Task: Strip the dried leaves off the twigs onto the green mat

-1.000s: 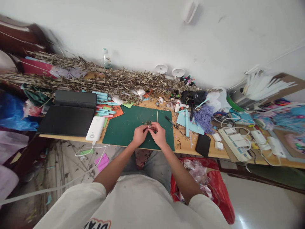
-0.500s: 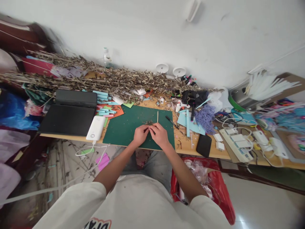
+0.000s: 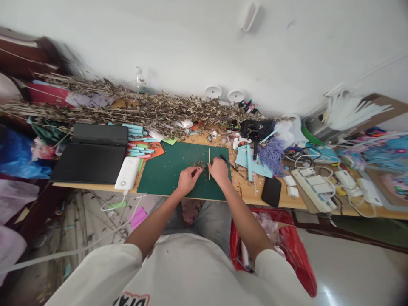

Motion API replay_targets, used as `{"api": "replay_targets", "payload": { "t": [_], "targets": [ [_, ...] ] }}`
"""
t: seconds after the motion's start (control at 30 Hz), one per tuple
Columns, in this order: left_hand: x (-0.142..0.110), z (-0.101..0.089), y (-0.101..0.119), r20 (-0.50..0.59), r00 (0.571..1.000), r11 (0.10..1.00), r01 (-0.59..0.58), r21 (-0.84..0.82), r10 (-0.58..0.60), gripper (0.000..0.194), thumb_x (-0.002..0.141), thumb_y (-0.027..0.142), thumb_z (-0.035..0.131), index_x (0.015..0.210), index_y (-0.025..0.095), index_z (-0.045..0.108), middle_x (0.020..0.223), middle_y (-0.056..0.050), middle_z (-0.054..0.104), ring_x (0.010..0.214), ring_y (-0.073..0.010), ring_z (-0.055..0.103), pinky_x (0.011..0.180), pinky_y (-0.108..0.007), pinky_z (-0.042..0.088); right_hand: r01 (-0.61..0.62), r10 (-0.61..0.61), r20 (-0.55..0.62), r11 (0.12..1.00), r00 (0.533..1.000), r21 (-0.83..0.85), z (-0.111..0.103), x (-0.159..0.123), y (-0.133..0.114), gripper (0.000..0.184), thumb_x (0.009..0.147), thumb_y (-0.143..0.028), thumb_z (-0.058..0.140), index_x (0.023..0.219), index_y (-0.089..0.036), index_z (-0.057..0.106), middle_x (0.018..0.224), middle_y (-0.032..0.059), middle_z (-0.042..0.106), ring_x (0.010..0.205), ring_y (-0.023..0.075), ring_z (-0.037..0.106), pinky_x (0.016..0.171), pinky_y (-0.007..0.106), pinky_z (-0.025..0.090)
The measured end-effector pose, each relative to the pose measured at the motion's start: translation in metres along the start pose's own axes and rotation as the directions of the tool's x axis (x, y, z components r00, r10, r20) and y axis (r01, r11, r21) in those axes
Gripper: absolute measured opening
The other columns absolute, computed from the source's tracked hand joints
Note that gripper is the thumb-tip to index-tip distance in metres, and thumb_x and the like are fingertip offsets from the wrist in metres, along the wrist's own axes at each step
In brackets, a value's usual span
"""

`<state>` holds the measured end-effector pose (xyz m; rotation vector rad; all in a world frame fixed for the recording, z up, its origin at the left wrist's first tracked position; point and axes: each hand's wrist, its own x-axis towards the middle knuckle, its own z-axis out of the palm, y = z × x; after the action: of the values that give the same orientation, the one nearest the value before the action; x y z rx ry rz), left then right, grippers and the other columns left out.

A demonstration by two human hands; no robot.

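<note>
My left hand point(image 3: 188, 179) is over the green cutting mat point(image 3: 162, 168), thumb and forefinger pinched on a tiny pale and reddish piece too small to name. To its right, my right hand point(image 3: 219, 171) has its fingers bent closed at a thin wooden stick point(image 3: 209, 155), which points away from me across the mat. The fingertips touch the stick around its middle. Between the hands and just beyond them lies a small heap of dry plant crumbs point(image 3: 199, 164). A black pen point(image 3: 227, 160) rests beyond my right hand.
Dried plant stems point(image 3: 178, 106) line the wall. At left are a black tablet case point(image 3: 89, 161), a white power bank point(image 3: 127, 173) and blue paper rolls point(image 3: 140, 151). Rightward lie a glue gun point(image 3: 240, 141), purple yarn point(image 3: 271, 155), a black phone point(image 3: 271, 192) and a power strip point(image 3: 314, 191).
My hands were together, fingertips meeting at the small piece. Now my right hand has moved off to the right, to the wooden stick, while my left hand keeps its pinch.
</note>
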<state>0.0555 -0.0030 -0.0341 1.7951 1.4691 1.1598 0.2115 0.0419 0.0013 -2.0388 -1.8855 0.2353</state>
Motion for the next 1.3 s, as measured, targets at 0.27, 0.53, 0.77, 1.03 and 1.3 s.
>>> {"api": "replay_targets", "payload": {
  "t": [0.27, 0.53, 0.77, 1.03, 1.3],
  "targets": [
    [0.0, 0.001, -0.002, -0.006, 1.0, 0.999, 0.019, -0.028, -0.019, 0.026, 0.089, 0.038, 0.054, 0.102, 0.021, 0.07, 0.095, -0.005, 0.072, 0.078, -0.0164, 0.065, 0.073, -0.027, 0.049, -0.112, 0.11, 0.019, 0.988, 0.994, 0.105, -0.019, 0.017, -0.009, 0.018, 0.081, -0.013, 0.054, 0.097, -0.009, 0.063, 0.085, 0.0205, 0.068, 0.08, 0.0291, 0.069, 0.073, 0.04, 0.052],
    [0.001, -0.001, 0.0, 0.005, 1.0, 0.999, 0.002, -0.053, -0.001, 0.024, 0.09, 0.036, 0.053, 0.094, 0.02, 0.071, 0.09, -0.005, 0.072, 0.078, -0.0159, 0.064, 0.072, -0.025, 0.048, 0.193, -0.057, -0.2, 0.613, 0.978, 0.766, -0.062, -0.028, -0.035, 0.024, 0.092, -0.041, 0.043, 0.092, -0.02, 0.056, 0.067, 0.0005, 0.061, 0.051, 0.0125, 0.06, 0.049, 0.024, 0.051],
    [0.002, -0.003, 0.001, 0.028, 1.0, 0.999, -0.009, -0.039, 0.01, 0.028, 0.092, 0.037, 0.05, 0.096, 0.02, 0.071, 0.086, -0.005, 0.071, 0.075, -0.0151, 0.063, 0.07, -0.024, 0.046, 0.211, -0.124, -0.173, 0.663, 0.977, 0.719, -0.046, -0.042, -0.045, 0.024, 0.094, -0.041, 0.041, 0.087, -0.021, 0.054, 0.064, 0.0, 0.06, 0.053, 0.0124, 0.061, 0.055, 0.024, 0.053],
    [0.001, -0.003, 0.001, 0.026, 1.0, 0.998, -0.015, -0.055, 0.017, 0.027, 0.092, 0.036, 0.05, 0.096, 0.02, 0.071, 0.085, -0.005, 0.071, 0.074, -0.0149, 0.062, 0.069, -0.024, 0.045, 0.245, -0.126, -0.219, 0.684, 0.967, 0.687, -0.043, -0.043, -0.046, 0.024, 0.094, -0.04, 0.04, 0.087, -0.021, 0.054, 0.067, 0.001, 0.061, 0.055, 0.0131, 0.061, 0.057, 0.025, 0.052],
    [0.002, -0.003, 0.001, 0.032, 0.999, 0.998, 0.001, -0.063, 0.001, 0.027, 0.091, 0.037, 0.051, 0.096, 0.02, 0.071, 0.091, -0.005, 0.072, 0.081, -0.0164, 0.064, 0.075, -0.025, 0.047, 0.3, -0.177, -0.253, 0.729, 0.951, 0.616, -0.035, -0.037, -0.042, 0.022, 0.095, -0.035, 0.04, 0.086, -0.02, 0.053, 0.063, -0.0006, 0.059, 0.055, 0.0131, 0.06, 0.059, 0.025, 0.05]
  ]
}}
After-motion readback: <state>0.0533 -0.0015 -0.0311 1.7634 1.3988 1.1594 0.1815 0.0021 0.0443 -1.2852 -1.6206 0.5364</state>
